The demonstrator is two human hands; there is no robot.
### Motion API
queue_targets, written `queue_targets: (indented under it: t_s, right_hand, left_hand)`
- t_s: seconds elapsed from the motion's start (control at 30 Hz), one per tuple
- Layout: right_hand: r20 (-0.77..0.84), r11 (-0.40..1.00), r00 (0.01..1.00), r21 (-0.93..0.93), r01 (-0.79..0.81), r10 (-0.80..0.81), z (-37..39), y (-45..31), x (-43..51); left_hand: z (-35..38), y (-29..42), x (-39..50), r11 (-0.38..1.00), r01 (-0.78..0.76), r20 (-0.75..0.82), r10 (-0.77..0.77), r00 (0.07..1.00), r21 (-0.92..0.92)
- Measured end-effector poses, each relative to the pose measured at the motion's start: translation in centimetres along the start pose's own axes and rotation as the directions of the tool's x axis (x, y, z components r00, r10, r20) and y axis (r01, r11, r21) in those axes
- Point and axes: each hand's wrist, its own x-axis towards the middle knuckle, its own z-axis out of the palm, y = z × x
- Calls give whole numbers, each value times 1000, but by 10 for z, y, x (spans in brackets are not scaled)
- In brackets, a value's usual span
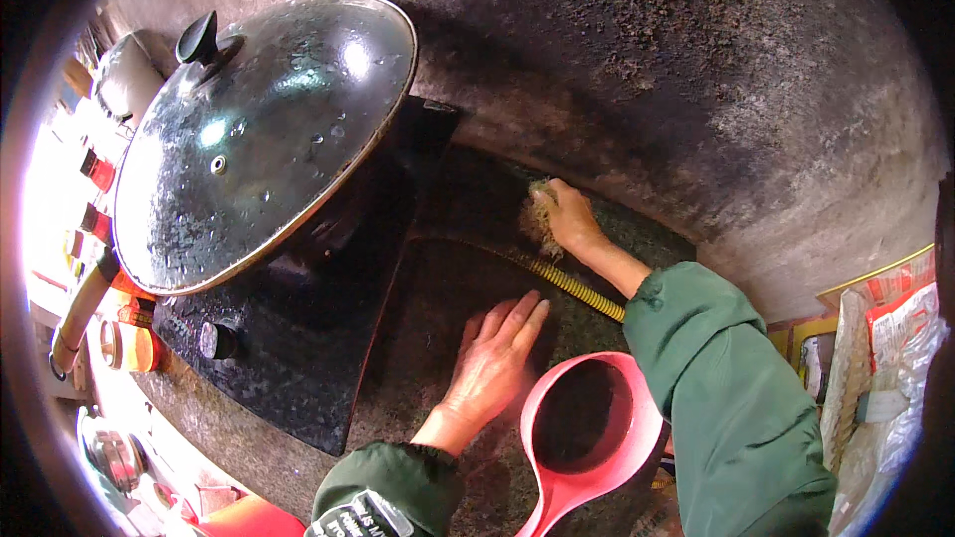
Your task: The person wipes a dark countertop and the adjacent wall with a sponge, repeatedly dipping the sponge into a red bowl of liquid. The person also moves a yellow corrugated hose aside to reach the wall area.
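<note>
In the head view my right hand (pixel 573 220) grips a tangled, fibrous scrubbing wad (pixel 543 220) against the dark countertop (pixel 477 253), near the wall. My left hand (pixel 496 365) lies with its fingers stretched out on or just over the counter, holding nothing. Between the two hands a yellow ribbed gas hose (pixel 578 289) runs across the counter. A pink plastic ladle (pixel 649 418) with dark liquid in it stands to the right of my left hand, its handle towards me.
A wok with a domed glass lid (pixel 276 142) sits on a black gas stove (pixel 291 358) at the left. Jars with red lids (pixel 97 220) stand beyond it. The sooty wall (pixel 634 74) rises behind the counter. Plastic packaging (pixel 903 343) is at the right.
</note>
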Motion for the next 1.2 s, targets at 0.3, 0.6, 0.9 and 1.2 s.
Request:
queue_targets:
  t_s: [0.3,0.6,0.9,1.2]
  right_hand:
    - [111,903,903,172,393,-414,15,-39,-2]
    - [226,757,727,92,647,-648,53,-67,-1]
    - [303,748,716,-15,664,-629,-4,-19,-24]
    - [377,865,813,-53,498,-445,-39,-47,-4]
  left_hand:
    - [25,-9,30,992,27,43,-32,999,125]
    - [31,-11,34,929,-19,32,8,999,370]
    - [28,-9,34,936,-14,39,0,999,351]
    - [24,-7,34,966,-91,-4,95,996,244]
